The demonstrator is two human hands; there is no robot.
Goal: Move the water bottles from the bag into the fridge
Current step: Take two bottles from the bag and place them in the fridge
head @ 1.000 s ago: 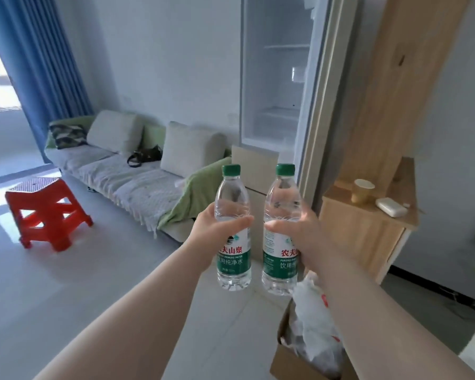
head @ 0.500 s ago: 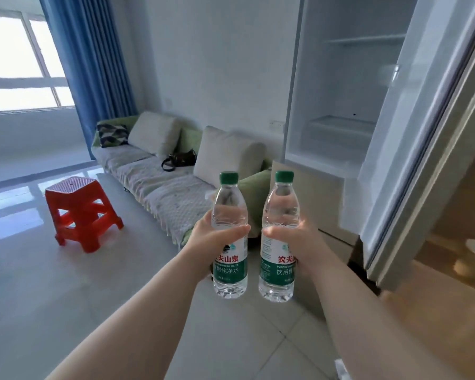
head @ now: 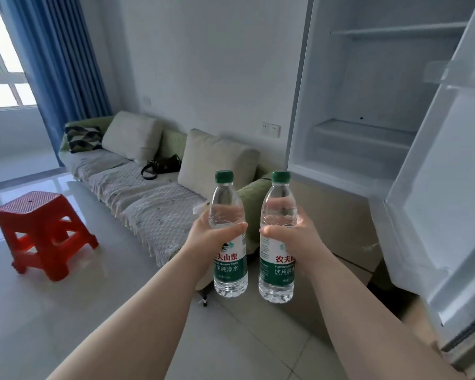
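The view has swung closer since the earlier frame: the tall white open fridge (head: 381,78) now fills the far right, and the bag is out of sight. No bottle shows on its visible shelves. Its white door (head: 450,187) juts near on the right, an edge to clear; the grey-covered sofa (head: 148,193) bounds the left, with open floor between. The left clear green-capped water bottle (head: 229,267) and the right one (head: 276,270) hang upright, apart, short of the fridge. The left hand (head: 206,237) and right hand (head: 299,237) each keep a grip clamped round a bottle. Shelving likely remains.
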